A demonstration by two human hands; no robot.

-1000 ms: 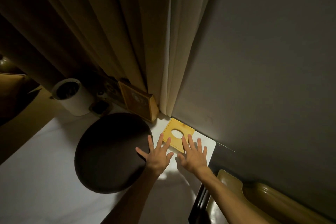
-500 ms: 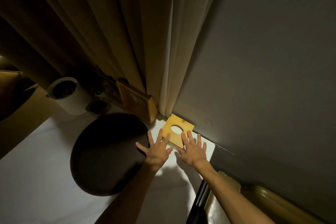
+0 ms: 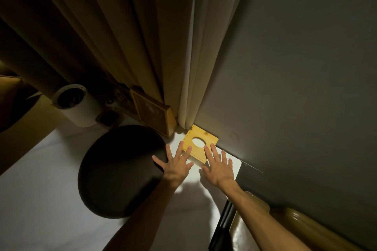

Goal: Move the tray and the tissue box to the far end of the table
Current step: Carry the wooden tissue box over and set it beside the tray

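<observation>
A yellow wooden tissue box [image 3: 201, 143] with an oval hole in its top sits in the far right corner of the white table [image 3: 40, 185], against the grey wall. A dark round tray [image 3: 118, 171] lies flat on the table to its left. My left hand [image 3: 175, 164] is spread open between tray and box, thumb over the tray's right rim, fingertips at the box's near left edge. My right hand [image 3: 219, 165] is spread open too, with its fingertips on the box's near edge. Neither hand grips anything.
A white cylindrical container [image 3: 76, 106] and a framed wooden picture [image 3: 153, 115] stand at the table's far edge under beige curtains [image 3: 122, 36]. A small dark object [image 3: 108, 117] lies between them. A glossy brown chair [image 3: 285, 228] is at the lower right.
Both hands have reached slightly farther toward the tissue box, fingers still spread. The tray and the box have not visibly moved.
</observation>
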